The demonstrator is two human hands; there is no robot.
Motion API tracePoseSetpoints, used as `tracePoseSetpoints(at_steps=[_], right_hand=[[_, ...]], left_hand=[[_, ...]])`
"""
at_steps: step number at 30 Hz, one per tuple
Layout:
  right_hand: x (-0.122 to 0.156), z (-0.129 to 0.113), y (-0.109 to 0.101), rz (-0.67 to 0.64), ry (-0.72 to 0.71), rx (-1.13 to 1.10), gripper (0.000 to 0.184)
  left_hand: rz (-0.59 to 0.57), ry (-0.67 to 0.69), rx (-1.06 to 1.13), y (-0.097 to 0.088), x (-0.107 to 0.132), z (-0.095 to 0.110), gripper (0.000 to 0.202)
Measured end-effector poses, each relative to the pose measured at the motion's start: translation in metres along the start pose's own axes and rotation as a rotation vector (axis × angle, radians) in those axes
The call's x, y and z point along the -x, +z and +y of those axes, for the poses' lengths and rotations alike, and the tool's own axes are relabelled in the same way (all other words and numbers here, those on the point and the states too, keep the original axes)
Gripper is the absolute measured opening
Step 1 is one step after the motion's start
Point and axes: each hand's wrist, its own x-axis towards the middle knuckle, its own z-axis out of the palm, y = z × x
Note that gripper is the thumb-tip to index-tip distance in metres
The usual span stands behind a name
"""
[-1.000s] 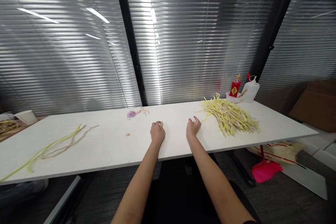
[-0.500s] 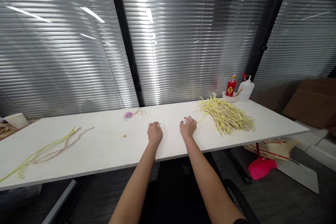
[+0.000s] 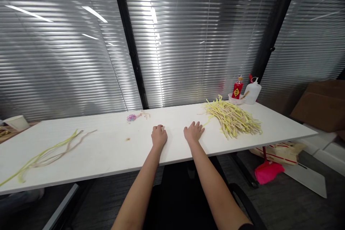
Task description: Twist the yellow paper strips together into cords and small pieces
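Note:
On the white table [image 3: 113, 154], my left hand [image 3: 159, 136] rests with its fingers curled together. A small pale bit shows by its index finger, too small to name. To its right, my right hand [image 3: 193, 132] lies palm down, fingers stretched and spread, nothing visible in its grasp. Just beyond those fingers is a heap of yellow and beige fuzzy stems [image 3: 233, 118], one thin yellow strand reaching toward the hand. A small pile of pink and purple elastic bands [image 3: 132, 118] lies behind and left of my left hand.
A few long yellow and beige stems [image 3: 51, 151] lie at the left. At the back right stand a red bottle [image 3: 237, 89], a shallow bowl [image 3: 236, 101] and a white squeeze bottle [image 3: 252, 92]. A paper cup [image 3: 17, 123] leans at the far left; blinds [image 3: 183, 43] rise behind.
My right hand has uncurled: its fingers went from bent to flat and spread on the table. My left hand stays in place, still curled.

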Motion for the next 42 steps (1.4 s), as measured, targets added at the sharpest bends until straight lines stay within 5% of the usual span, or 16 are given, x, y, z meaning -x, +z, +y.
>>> tracePoseSetpoints(at_steps=[9,15,27,32,35,42], right_hand=[[0.003,-0.001,-0.002,-0.043,-0.093,0.007,0.051],[0.004,-0.003,0.002,-0.129,-0.283,0.007,0.055],[0.011,-0.005,-0.009,-0.344,-0.669,-0.609,0.042],[0.007,-0.007,-0.010,-0.145,-0.475,-0.364,0.047],[0.005,-0.006,-0.007,-0.216,-0.335,-0.200,0.062],[0.012,-0.006,-0.011,-0.363,-0.525,-0.426,0.050]], left_hand=[[-0.004,-0.004,-0.016,0.001,0.000,0.000,0.029],[0.004,-0.005,-0.011,0.002,-0.001,0.000,0.029],[0.025,0.017,0.028,0.003,0.000,-0.002,0.029],[0.022,0.006,0.009,0.002,0.000,-0.001,0.029],[0.019,0.003,0.015,0.002,0.000,-0.001,0.029],[0.036,0.021,0.027,0.004,0.000,-0.004,0.029]])
